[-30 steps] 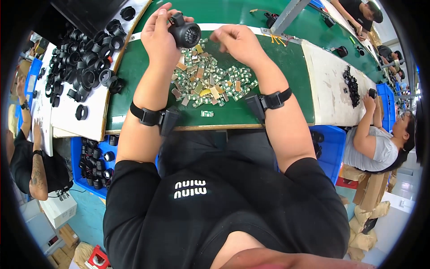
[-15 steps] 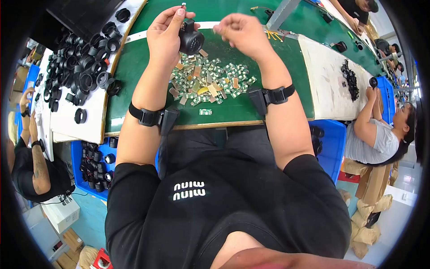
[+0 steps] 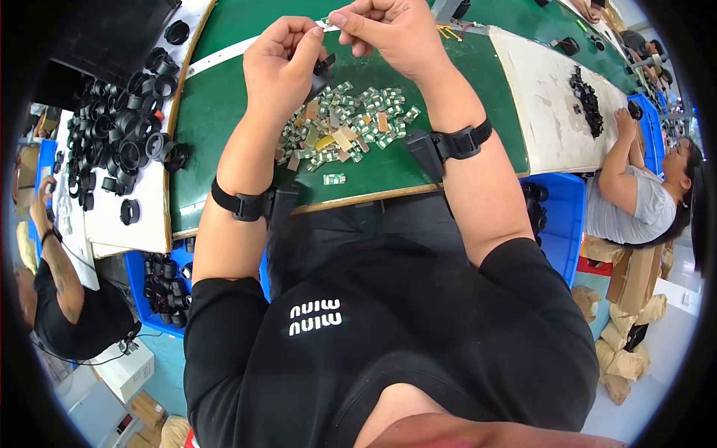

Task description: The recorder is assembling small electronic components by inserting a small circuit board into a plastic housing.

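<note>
While a black housing [image 3: 323, 67] sits grasped, mostly hidden, beneath the curled fingers of the left hand [image 3: 284, 60], the right hand [image 3: 392, 37] is just beside (whether its bunched fingers grip the tiny pale piece [image 3: 326, 23] there, I cannot tell). Circuit boards [image 3: 351, 123] lie heaped toward the near edge of the green desk [image 3: 216, 134]; black rings [image 3: 123, 123] crowd beyond its left edge.

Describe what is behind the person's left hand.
Past the left hand, part of a black piece shows against the green tabletop. The hand covers the rest, so the piece's full shape cannot be seen.
</note>
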Available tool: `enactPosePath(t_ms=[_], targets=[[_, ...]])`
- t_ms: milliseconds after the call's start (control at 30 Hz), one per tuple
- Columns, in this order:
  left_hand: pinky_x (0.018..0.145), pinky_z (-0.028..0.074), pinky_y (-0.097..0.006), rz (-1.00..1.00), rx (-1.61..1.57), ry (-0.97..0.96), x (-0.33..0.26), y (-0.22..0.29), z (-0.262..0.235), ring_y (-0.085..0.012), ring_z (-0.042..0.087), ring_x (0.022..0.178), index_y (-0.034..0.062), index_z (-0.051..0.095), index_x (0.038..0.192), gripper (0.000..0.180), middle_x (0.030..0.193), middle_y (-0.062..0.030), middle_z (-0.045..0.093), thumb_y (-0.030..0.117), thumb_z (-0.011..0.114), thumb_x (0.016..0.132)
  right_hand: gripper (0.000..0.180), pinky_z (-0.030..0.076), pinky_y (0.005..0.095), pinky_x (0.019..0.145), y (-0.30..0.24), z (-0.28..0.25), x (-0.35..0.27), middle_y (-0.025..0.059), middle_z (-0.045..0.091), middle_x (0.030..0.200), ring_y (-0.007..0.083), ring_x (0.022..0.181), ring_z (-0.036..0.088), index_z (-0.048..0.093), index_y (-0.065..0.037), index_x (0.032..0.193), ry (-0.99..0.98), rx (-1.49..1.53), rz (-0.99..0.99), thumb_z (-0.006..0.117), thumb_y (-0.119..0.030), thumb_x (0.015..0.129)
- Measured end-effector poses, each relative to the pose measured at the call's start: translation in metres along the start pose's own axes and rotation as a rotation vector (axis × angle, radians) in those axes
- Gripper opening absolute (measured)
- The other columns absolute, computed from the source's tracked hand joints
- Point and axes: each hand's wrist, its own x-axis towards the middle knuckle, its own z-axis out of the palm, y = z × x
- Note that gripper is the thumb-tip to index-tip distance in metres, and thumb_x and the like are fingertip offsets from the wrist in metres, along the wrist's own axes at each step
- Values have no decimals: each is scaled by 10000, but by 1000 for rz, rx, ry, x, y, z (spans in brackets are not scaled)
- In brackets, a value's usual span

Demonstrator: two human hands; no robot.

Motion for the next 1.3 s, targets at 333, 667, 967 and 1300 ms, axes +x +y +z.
enactPosePath(t_ms=[333,667,967,1300], targets=[[618,491,-214,62,237,-10,0,-6,-6,-29,606,674,0,702,938,101,717,6,686,100,694,943,227,389,225,507,-3,-5,-2,-7,643,662,50,558,528,673,-21,808,-53,-384,-139,767,-157,964],[718,550,-211,92,31,-47,0,-15,-13,-97,698,795,-59,677,1013,60,881,-64,729,-12,667,977,201,389,211,509,25,1,1,-7,640,662,40,559,520,654,-46,830,-120,47,-116,745,-135,985],[753,562,-233,145,-26,-46,3,10,1,-115,714,835,-51,674,1041,82,905,-80,735,27,662,1016,390,585,292,730,40,-10,13,46,738,975,135,875,708,731,-37,1169,-156,-12,-215,723,-386,996],[870,523,-314,134,41,509,31,-26,-32,-143,642,930,14,644,1114,210,1017,-50,676,183,701,1002,513,626,466,886,37,-3,63,147,677,1222,234,1093,695,619,0,1342,-202,267,250,720,-365,995]])
